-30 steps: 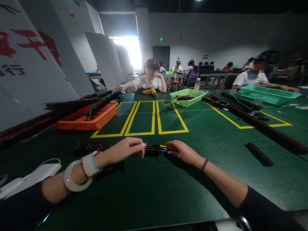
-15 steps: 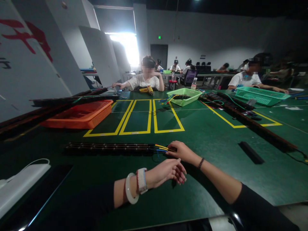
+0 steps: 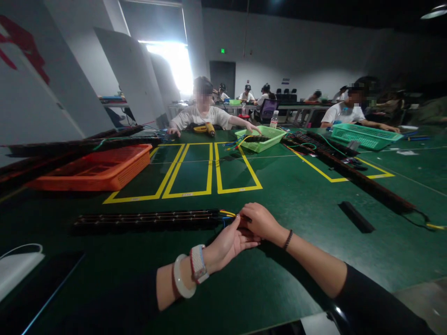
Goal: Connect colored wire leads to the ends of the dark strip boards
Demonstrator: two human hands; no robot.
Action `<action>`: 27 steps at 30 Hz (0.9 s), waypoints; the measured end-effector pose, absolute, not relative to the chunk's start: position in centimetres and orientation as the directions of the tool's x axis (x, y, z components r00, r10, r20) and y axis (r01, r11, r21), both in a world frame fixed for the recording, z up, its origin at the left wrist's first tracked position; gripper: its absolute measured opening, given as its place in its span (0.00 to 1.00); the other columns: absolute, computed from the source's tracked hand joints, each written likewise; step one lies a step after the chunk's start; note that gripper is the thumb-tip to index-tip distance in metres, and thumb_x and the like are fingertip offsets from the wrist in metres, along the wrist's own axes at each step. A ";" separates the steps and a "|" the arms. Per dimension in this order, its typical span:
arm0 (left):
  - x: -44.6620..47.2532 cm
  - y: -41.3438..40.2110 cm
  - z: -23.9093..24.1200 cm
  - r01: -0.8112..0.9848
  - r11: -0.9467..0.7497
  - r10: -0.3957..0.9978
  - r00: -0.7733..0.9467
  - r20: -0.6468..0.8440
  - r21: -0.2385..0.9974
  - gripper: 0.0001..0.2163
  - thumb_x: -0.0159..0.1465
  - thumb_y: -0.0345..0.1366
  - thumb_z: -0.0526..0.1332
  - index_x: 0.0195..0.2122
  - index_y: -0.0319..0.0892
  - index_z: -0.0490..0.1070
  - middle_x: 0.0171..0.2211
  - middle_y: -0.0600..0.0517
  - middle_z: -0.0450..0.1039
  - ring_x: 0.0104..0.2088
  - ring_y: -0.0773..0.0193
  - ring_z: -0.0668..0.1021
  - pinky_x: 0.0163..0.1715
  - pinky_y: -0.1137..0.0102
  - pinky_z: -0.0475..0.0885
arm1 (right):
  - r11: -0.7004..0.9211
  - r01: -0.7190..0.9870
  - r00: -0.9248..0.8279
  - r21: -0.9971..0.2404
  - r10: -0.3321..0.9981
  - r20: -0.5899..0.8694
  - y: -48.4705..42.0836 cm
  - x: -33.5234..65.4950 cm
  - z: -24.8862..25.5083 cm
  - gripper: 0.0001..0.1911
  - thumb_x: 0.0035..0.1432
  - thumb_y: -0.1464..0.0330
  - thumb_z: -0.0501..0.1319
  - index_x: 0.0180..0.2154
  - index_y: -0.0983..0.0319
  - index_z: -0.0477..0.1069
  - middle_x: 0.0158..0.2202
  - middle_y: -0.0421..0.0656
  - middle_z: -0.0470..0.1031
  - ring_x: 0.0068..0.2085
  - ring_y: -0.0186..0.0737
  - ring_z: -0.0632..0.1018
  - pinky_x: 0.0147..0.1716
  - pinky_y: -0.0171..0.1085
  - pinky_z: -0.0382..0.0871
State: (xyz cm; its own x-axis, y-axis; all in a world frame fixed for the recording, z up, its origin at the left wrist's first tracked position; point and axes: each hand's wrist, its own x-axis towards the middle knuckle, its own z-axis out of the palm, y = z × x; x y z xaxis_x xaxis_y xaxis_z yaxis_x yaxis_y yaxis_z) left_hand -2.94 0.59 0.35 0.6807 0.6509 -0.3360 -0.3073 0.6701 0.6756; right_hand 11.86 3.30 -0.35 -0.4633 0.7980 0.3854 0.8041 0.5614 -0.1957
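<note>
A long black strip point(image 3: 146, 219) with copper-coloured lines along its top lies across the green table in front of me. Yellow and blue wires point(image 3: 227, 213) leave its right end. My right hand point(image 3: 261, 221) is closed over the wires' far ends, and its fingertips hide them. Just below, my left hand point(image 3: 228, 244) has its palm turned up and its fingers stretched towards my right hand. Its thumb reaches up beside the wires and meets the right fingers; whether it presses on a wire I cannot tell.
An orange basket point(image 3: 136, 165) and more long dark strips point(image 3: 52, 149) lie at left. Across the table a person sits behind a yellow heat gun point(image 3: 208, 129), one hand at a light green basket point(image 3: 265, 145). A short black piece point(image 3: 356, 217) lies at right, near another long strip point(image 3: 370, 179).
My left hand has moved up to meet my right hand, its palm turning upward and its fingers extending. The person opposite has reached an arm to the light green basket. My view has shifted slightly right.
</note>
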 end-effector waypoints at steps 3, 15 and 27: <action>-2.8 0.6 0.0 -0.433 0.598 0.744 0.613 -0.266 0.675 0.13 0.66 0.41 0.50 0.37 0.35 0.68 0.37 0.43 0.74 0.39 0.61 0.76 0.48 0.60 0.66 | 0.595 0.804 -0.545 -0.002 0.738 0.398 3.1 11.7 0.0 0.06 0.56 0.75 0.58 0.27 0.64 0.68 0.26 0.41 0.68 0.30 0.36 0.65 0.32 0.36 0.55; -2.8 1.8 -1.2 -0.558 0.623 0.768 0.568 -0.296 0.547 0.06 0.64 0.33 0.53 0.30 0.39 0.63 0.29 0.52 0.70 0.33 0.68 0.74 0.43 0.68 0.70 | 0.688 0.598 -0.801 0.411 0.528 0.282 1.6 11.2 1.1 0.12 0.62 0.77 0.48 0.37 0.68 0.70 0.30 0.46 0.68 0.31 0.40 0.66 0.32 0.40 0.57; -3.0 1.4 -0.3 -0.502 0.646 0.737 0.607 -0.297 0.575 0.11 0.66 0.36 0.50 0.41 0.35 0.66 0.39 0.42 0.73 0.44 0.60 0.75 0.52 0.61 0.65 | 0.606 0.675 -0.441 -0.420 0.788 0.430 3.3 13.0 1.5 0.11 0.63 0.67 0.52 0.37 0.62 0.72 0.34 0.45 0.73 0.37 0.37 0.71 0.39 0.37 0.64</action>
State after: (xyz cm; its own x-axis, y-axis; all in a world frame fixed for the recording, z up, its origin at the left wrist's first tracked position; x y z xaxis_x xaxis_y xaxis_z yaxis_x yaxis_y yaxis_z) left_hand -2.99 1.37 -0.31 0.6070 0.7369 -0.2974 -0.5022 0.6458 0.5751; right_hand 13.04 3.28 1.46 -0.4405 0.7881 0.4299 0.6753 0.6064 -0.4197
